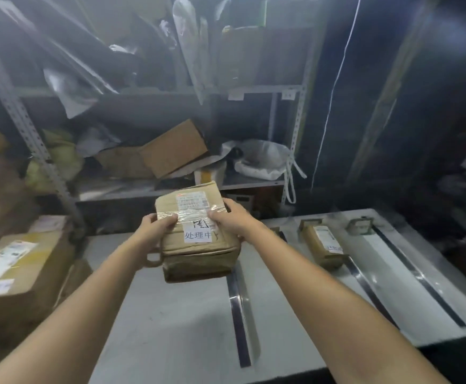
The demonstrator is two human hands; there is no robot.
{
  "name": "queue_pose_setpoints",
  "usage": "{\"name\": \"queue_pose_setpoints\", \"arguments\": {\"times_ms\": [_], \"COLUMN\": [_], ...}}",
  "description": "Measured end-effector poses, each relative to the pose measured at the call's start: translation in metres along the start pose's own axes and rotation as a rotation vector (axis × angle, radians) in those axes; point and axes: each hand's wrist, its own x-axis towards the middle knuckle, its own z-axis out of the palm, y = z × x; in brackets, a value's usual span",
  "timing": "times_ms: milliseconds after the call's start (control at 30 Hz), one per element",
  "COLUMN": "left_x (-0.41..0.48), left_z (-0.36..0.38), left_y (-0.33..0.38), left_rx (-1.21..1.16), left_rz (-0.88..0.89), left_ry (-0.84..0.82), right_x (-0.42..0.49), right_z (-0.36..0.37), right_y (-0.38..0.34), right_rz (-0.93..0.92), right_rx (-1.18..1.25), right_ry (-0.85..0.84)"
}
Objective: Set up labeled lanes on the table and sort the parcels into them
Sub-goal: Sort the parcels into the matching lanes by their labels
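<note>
A brown cardboard parcel (196, 245) with a shipping label, clear tape and a white sticker is held above the grey table (171, 322). My left hand (154, 231) grips its left side, thumb on top. My right hand (230, 218) grips its right side. Dark tape strips (237, 314) split the table into lanes. A second, narrow brown parcel (323, 245) lies in a lane to the right. Small label holders (360, 225) stand at the far edge of the lanes.
Cardboard boxes (15, 278) are stacked at the left beside the table. A metal shelf rack (171, 151) behind the table holds boxes, bags and wrapped rolls. Dark clutter fills the right side.
</note>
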Motion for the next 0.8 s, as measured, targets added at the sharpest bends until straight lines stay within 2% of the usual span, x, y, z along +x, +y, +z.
{"name": "queue_pose_setpoints", "arguments": {"times_ms": [200, 400, 567, 800], "left_x": [0.031, 0.074, 0.093, 0.119], "left_z": [0.091, 0.162, 0.202, 0.241], "left_y": [-0.001, -0.004, -0.003, -0.009], "left_rx": [0.041, 0.021, 0.020, 0.028], "left_rz": [-0.024, -0.050, -0.027, -0.104], "left_ry": [-0.146, -0.310, -0.354, -0.359], "right_x": [0.003, 0.016, 0.027, 0.054], "right_z": [-0.056, -0.095, -0.122, -0.142], "right_y": [0.072, 0.122, 0.149, 0.187], "right_rz": [0.112, 0.191, 0.257, 0.286], "right_rx": [0.091, 0.057, 0.054, 0.079], "right_ry": [0.088, 0.205, 0.220, 0.157]}}
